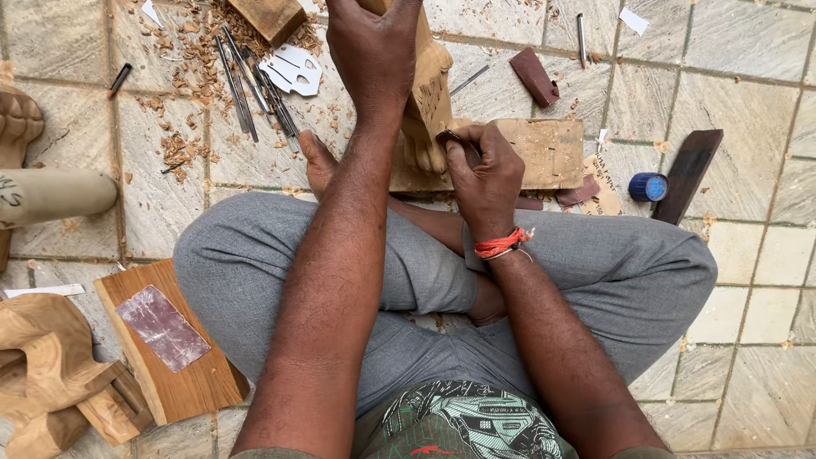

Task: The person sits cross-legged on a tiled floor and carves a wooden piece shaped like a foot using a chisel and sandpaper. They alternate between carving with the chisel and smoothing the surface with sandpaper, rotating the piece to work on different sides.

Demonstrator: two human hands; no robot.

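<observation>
The wooden carving (pixel 429 102), at twelve o'clock on the floor, was steadied by the left hand (pixel 374 51), fingers hidden, while a sandpaper scrap (pixel 450 138) was pinched by the right hand (pixel 484 174); fine detail could have been blunted by slipping.

Pale stone-tiled floor (pixel 748 127), daylight

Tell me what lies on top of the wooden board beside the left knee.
A reddish-brown sheet of sandpaper lies flat on the wooden board. The board's surface under that sheet is covered, so it cannot be seen.
</observation>
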